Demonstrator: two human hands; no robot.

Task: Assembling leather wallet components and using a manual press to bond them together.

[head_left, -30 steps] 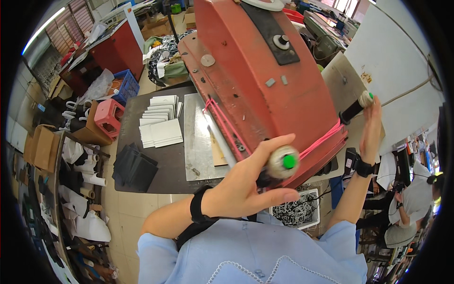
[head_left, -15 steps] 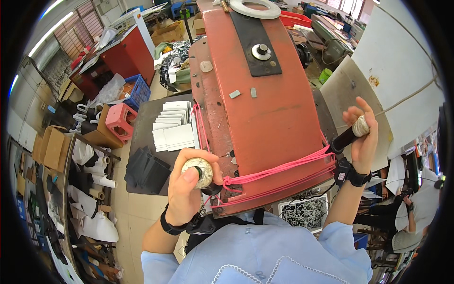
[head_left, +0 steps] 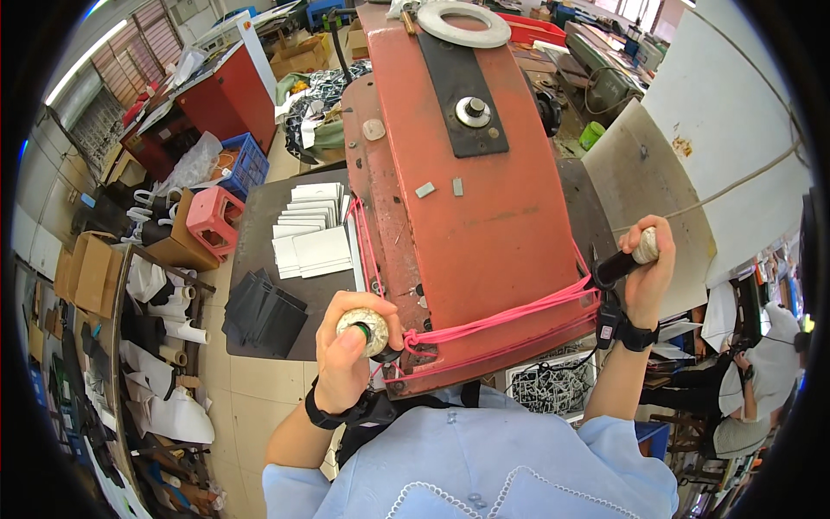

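In front of me stands a red-painted machine arm (head_left: 501, 251) with pink cord (head_left: 519, 310) strung across its front end. At its near left corner, my left hand (head_left: 341, 372) is wrapped round a handle with a pale taped knob (head_left: 372, 322); the thumb rests on the green button in its end. On the right side, my right hand (head_left: 650, 285) is closed round a black handle (head_left: 615, 270) whose tip is wrapped in pale tape. On the machine's top are a black plate (head_left: 478, 138) with a round knob (head_left: 473, 111) and two small grey blocks (head_left: 424, 189).
White flat pieces (head_left: 313, 251) and black flat pieces (head_left: 266, 311) lie on the dark table to the left. A white bin (head_left: 512, 381) of metal parts sits below the machine. Far left are a pink stool (head_left: 212, 214) and blue crate (head_left: 248, 169). Another person (head_left: 761, 350) is at right.
My right hand's fingers, which were partly raised and spread, have folded round the right handle. My left hand keeps its grip. The view has shifted slightly.
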